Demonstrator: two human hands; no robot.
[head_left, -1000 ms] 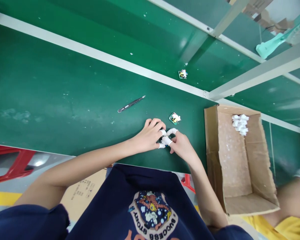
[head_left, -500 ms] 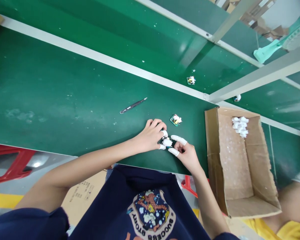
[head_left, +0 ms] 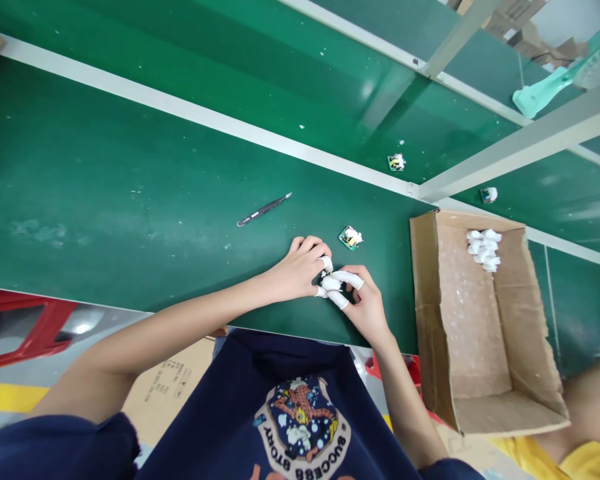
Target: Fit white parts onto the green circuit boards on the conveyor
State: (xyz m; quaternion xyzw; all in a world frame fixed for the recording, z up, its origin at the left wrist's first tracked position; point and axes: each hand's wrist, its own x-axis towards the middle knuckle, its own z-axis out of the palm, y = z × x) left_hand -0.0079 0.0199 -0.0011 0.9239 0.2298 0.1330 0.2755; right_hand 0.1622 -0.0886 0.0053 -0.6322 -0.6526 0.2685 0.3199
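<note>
Over the front part of the green table, both hands meet at a small circuit board (head_left: 331, 283) topped with a white lump. My left hand (head_left: 301, 272) pinches its left side between thumb and finger, both in white finger cots. From the right, my right hand (head_left: 367, 299) closes its white-capped thumb and forefinger on the same board, covering much of it. Just beyond the hands a second circuit board (head_left: 351, 238) with white and yellow parts rests on the table. Black tweezers (head_left: 264, 210) lie further back to the left.
At my right stands an open cardboard box (head_left: 473, 333), with several white-topped pieces (head_left: 484, 249) at its far end. Behind the pale rail lie two more boards, one left of the post (head_left: 396, 162) and one right (head_left: 489, 195). Another person's arm (head_left: 595, 400) shows at the right edge.
My right thumb and forefinger have moved left and closed on the board; they were spread beside it before. My left hand keeps its pinch. The view has shifted slightly.
</note>
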